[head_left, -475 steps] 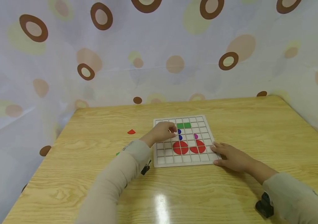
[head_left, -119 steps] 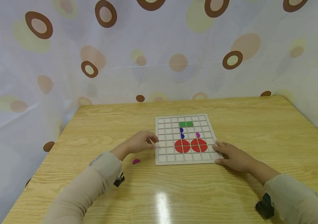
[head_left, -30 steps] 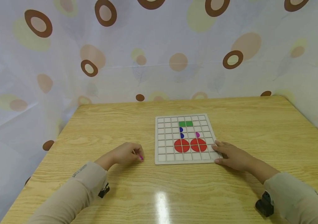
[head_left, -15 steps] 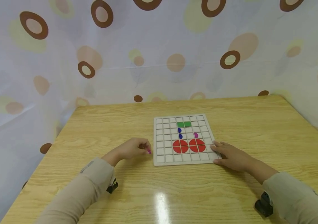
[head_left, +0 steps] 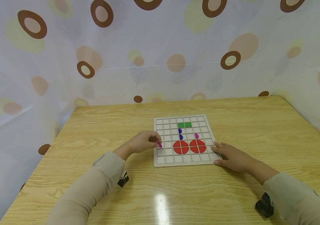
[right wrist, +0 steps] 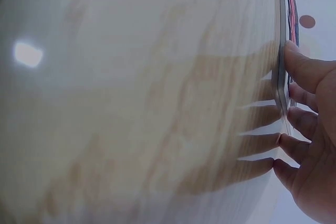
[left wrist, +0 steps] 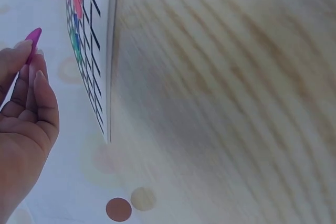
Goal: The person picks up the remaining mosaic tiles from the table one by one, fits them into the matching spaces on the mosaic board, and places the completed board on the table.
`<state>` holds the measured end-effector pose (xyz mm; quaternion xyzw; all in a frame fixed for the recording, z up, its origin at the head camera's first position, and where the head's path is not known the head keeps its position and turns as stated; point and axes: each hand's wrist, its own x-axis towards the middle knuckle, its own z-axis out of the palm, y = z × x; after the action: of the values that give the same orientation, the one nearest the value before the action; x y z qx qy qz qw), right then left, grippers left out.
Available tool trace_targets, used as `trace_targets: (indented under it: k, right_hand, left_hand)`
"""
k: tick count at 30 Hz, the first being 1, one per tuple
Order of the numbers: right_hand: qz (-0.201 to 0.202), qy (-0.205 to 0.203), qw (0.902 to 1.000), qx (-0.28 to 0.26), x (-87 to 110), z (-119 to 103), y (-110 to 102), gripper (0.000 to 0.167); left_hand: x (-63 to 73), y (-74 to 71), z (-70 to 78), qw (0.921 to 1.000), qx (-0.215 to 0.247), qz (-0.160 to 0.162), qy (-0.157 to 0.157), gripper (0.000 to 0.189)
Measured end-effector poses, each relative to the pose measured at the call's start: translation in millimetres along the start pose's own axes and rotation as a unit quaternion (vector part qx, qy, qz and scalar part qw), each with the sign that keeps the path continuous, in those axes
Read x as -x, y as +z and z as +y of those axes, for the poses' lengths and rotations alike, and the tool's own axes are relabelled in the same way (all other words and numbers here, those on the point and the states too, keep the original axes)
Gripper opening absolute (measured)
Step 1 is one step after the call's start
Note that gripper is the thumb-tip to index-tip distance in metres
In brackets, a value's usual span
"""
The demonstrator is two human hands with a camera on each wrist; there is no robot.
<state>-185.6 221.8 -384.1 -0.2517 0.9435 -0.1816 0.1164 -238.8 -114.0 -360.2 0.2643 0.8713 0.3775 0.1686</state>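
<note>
A small magenta half-circle tile (head_left: 160, 145) is pinched between thumb and fingers of my left hand (head_left: 143, 142), above the left edge of a white grid board (head_left: 161, 160). In the left wrist view the tile (left wrist: 33, 44) sticks out past the fingertips. My right hand (head_left: 234, 158) rests on the board's lower right edge, fingers spread and fairly straight. On the board lie two red circles made of quarter pieces (head_left: 177, 151), green squares (head_left: 188, 124), two blue half circles (head_left: 180, 131) and another magenta half circle (head_left: 196, 136).
The board lies on a light wooden table (head_left: 109, 122) that shines with a glare spot near the front. A patterned curtain (head_left: 160, 53) hangs behind the table and at both sides. Black cameras (head_left: 264, 205) are strapped at the wrists.
Since the oldest frame, the second red circle has gained its fourth quarter, and the loose red and green pieces have left the table. My left hand picked up the magenta half circle and moved toward the board.
</note>
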Motion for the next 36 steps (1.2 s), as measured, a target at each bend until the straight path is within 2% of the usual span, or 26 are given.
trace_targets:
  k: [4, 11, 20, 36]
  right_hand:
    - [-0.001, 0.004, 1.0, 0.0, -0.4, 0.0, 0.3, 0.063]
    - [0.001, 0.007, 1.0, 0.005, 0.1, 0.6, 1.8, 0.063]
    - [0.003, 0.005, 1.0, 0.005, -0.7, 2.3, 2.8, 0.063]
    - [0.008, 0.002, 1.0, 0.002, -1.9, 4.5, 5.0, 0.064]
  left_hand:
    - [-9.1, -0.5, 3.7, 0.9999, -0.01, 0.007, 0.002, 0.007]
    - [-22.2, -0.2, 10.7, 0.9998, 0.013, 0.004, 0.012, 0.008]
    - [-41.3, -2.4, 17.8, 0.9995, 0.009, 0.005, 0.029, 0.011]
    - [-73.6, 4.4, 30.6, 0.9997, 0.024, -0.001, 0.004, 0.008]
